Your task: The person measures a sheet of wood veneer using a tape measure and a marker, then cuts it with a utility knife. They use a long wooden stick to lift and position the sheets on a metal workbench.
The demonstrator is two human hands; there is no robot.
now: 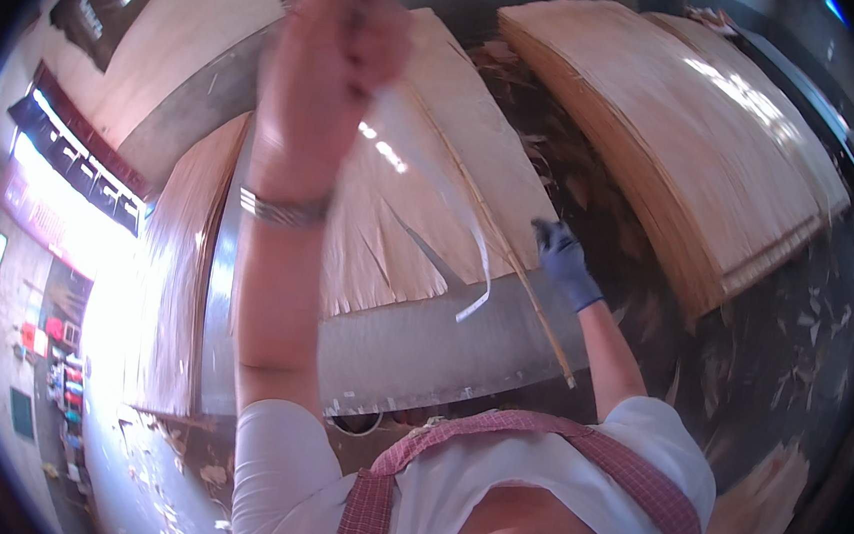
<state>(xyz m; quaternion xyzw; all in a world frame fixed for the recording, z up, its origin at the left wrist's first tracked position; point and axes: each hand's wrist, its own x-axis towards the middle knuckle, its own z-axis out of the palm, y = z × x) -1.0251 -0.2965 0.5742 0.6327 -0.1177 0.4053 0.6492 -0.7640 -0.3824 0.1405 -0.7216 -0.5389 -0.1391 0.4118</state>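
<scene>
My left hand [348, 55] is raised at the upper middle, bare, with a metal bracelet [286, 210] on its wrist. Its fingers look curled but are smeared by motion; what they hold is unclear. A narrow white strip [483, 256] hangs in a curve from near this hand. In a blue-grey glove with dark fingertips, my right hand [568, 265] is at the right edge of a pale wood veneer sheet [496, 152]. Its finger pose is too small to make out. A thin stick [521, 279] slants across the sheet. The veneer's near edge [385, 289] is split and ragged.
A tall veneer stack [658, 135] stands at right, another stack [181, 268] at left. Beneath the middle sheets is a grey metal surface [420, 352]. Veneer scraps [721, 360] litter the dark floor. A bright doorway [111, 272] opens at far left.
</scene>
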